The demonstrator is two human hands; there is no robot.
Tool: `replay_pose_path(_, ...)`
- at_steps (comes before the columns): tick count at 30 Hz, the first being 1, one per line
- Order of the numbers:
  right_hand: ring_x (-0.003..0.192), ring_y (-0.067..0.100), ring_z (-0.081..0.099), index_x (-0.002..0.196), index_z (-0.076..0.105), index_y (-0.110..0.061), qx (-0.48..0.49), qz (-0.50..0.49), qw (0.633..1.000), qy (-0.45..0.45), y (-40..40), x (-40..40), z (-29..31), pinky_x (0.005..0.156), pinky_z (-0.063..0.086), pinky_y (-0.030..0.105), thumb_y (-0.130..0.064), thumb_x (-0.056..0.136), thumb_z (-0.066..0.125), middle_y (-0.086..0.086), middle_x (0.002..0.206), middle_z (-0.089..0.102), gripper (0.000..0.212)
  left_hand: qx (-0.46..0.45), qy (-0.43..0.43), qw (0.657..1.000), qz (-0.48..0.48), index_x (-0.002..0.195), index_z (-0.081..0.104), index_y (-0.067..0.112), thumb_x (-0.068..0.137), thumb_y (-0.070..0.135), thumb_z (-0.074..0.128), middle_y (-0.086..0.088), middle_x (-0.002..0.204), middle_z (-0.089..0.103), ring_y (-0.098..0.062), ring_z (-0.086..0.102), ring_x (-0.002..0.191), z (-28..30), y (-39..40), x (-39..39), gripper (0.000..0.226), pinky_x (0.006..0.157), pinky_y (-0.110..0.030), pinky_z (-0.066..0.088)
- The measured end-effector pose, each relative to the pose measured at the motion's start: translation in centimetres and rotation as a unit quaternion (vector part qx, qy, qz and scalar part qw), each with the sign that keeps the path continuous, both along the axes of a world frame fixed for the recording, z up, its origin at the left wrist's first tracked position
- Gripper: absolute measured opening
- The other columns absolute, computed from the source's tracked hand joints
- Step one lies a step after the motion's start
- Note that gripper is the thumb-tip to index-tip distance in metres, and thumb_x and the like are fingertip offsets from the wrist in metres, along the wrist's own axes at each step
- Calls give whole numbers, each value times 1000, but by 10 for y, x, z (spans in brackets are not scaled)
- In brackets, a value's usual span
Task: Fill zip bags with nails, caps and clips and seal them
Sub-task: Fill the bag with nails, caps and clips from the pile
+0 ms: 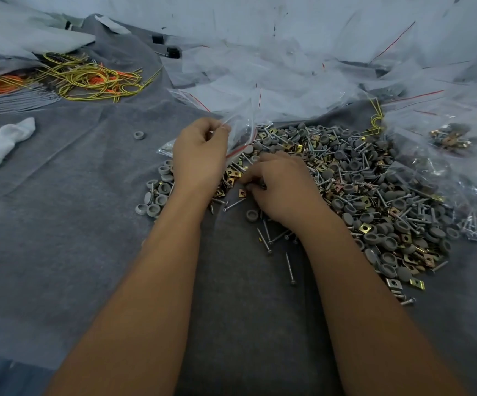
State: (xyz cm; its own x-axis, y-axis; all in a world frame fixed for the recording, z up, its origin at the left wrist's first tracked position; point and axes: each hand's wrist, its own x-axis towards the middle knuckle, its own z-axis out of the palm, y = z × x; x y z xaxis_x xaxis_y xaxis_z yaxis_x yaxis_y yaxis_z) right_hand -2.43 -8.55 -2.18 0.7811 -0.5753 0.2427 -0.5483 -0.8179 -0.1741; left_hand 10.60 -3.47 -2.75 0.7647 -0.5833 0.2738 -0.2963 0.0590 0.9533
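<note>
My left hand [200, 155] pinches the mouth of a clear zip bag [241, 130] with a red seal line and holds it up over the pile. Just right of it, my right hand [281, 187] rests knuckles-up on the pile's near-left edge, its fingers curled down onto small parts; what they hold is hidden. The pile [374, 195] mixes grey round caps, silver screw-like nails and brass square clips, spreading right across the grey cloth. A few loose nails [290, 267] lie between my forearms.
Many empty zip bags [288, 75] are heaped behind the pile. Filled bags [450, 138] lie at the right. Yellow and orange wire loops [88, 78] and grey ties sit at the far left, with a white cloth [0, 144] nearer. One stray cap [138, 135] lies alone.
</note>
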Motion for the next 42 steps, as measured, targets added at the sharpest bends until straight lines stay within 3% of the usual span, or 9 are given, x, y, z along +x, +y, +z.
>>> replay_pose_path(4,111,26,47,108,72,-24,-26,7,999,-28,-1,-2,-3,94,34,36,-25,92,60,3,110,60,20,12,-6,1000,0,85,67,5,91,22,58,9,51,43,-12,41,54,0,-1,0,20,60,-33,39)
replay_pose_path(9,95,30,55,100,71,-9,-29,19,981,-189,2,-3,1,84,42,38,-13,92,58,10,93,66,15,13,-12,1000,-7,81,65,10,91,22,58,8,53,46,-13,42,54,1,0,-1,18,60,-33,38)
replay_pose_path(16,91,30,59,102,72,-3,-57,-27,926,-373,5,-2,7,82,41,30,-9,90,62,13,92,67,17,15,-43,998,-53,79,69,19,90,24,60,2,56,50,-11,41,52,2,3,-8,15,56,-29,35)
replay_pose_path(23,94,28,57,124,63,-4,29,6,948,-316,2,3,0,90,45,37,1,87,62,9,96,66,37,26,-58,996,-58,78,68,21,91,23,59,10,50,49,-3,41,47,2,3,-8,16,56,-28,37)
replay_pose_path(26,90,24,56,117,63,-6,38,-1,935,-351,2,2,0,86,48,41,5,84,58,4,96,60,36,35,-48,997,-42,75,65,26,92,24,59,15,44,49,-1,40,45,1,1,-6,18,56,-28,36)
replay_pose_path(29,86,15,51,99,64,-9,34,-20,931,-363,1,0,3,79,46,30,9,78,53,4,98,56,30,31,-37,998,-30,72,63,24,91,25,60,13,42,45,-6,39,46,1,1,-5,20,57,-29,35)
replay_pose_path(33,92,24,55,77,75,-12,42,49,968,-243,-2,-5,7,82,43,35,12,72,57,8,88,65,30,23,-26,999,-15,73,64,20,90,23,60,8,50,47,-13,43,53,1,0,-3,17,60,-30,37)
replay_pose_path(37,101,26,50,94,78,-27,45,93,994,-22,1,-2,9,90,41,36,-4,78,62,2,99,68,33,26,-21,999,-11,70,62,21,89,22,60,9,46,45,-12,40,51,0,-2,-2,19,57,-30,33)
replay_pose_path(42,104,24,52,98,77,-31,68,84,994,-11,4,-3,10,94,42,38,-13,81,65,-2,102,68,27,32,-31,999,-13,67,60,23,89,25,60,8,49,46,-12,41,50,-1,-1,-3,23,57,-31,35)
